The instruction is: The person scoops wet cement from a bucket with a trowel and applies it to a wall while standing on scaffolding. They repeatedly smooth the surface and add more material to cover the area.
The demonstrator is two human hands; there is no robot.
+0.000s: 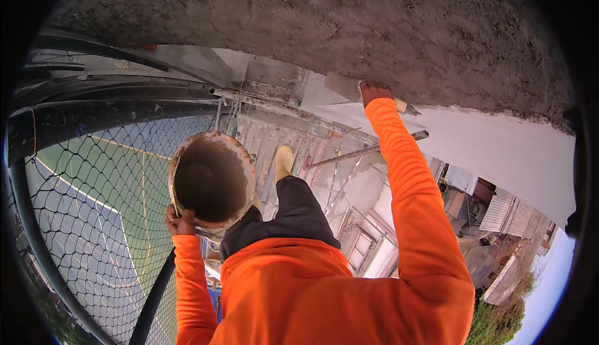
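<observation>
My left hand (181, 221) is closed on the near-left rim of a round bucket (249, 164). Its rim is crusted with dried mortar, and the inside looks dark and grey-brown; how much it contains I cannot tell. At the far side my right hand (376, 91) is wrapped around a trowel (343, 87) with a flat grey blade and a pale handle end sticking out to the right. The blade lies along the lower edge of a rough, grey-brown mortared wall (387, 27), though whether it touches is hard to see.
Under my boots (284, 161) runs a scaffold of worn planks (259, 139). Metal poles (368, 150) cross near it. Black netting (93, 214) on a dark frame stands at the left, with a sports court (131, 170) far below. Corrugated roofing (508, 214) shows lower right.
</observation>
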